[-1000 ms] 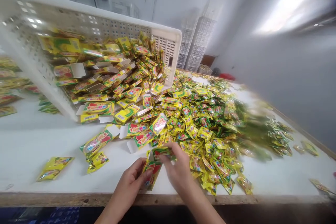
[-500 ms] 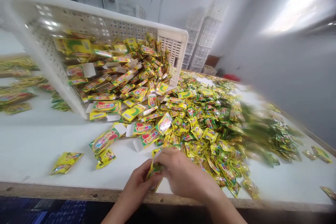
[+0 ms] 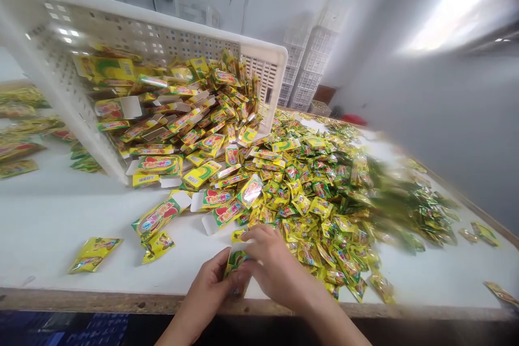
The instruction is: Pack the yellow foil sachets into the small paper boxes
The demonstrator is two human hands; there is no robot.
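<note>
At the table's near edge my left hand (image 3: 208, 289) and my right hand (image 3: 275, 267) are closed together on one small yellow-green carton (image 3: 234, 260), which is mostly hidden between my fingers. Just beyond my hands lies a big heap of small yellow-green sachets (image 3: 320, 194). Flat printed cartons (image 3: 156, 216) with white flaps lie to the left of it. A white perforated crate (image 3: 133, 32), tipped on its side, spills more cartons onto the table.
Two loose sachets (image 3: 94, 253) lie at the near left on the white table (image 3: 48, 216). More packets sit at the far left. Stacked white crates (image 3: 302, 73) stand against the back wall. The table's wooden front edge (image 3: 101, 301) runs below my hands.
My right hand has come down over the carton in my left hand, covering most of it. Both hands stay at the table's near edge. The camera has shifted slightly.
</note>
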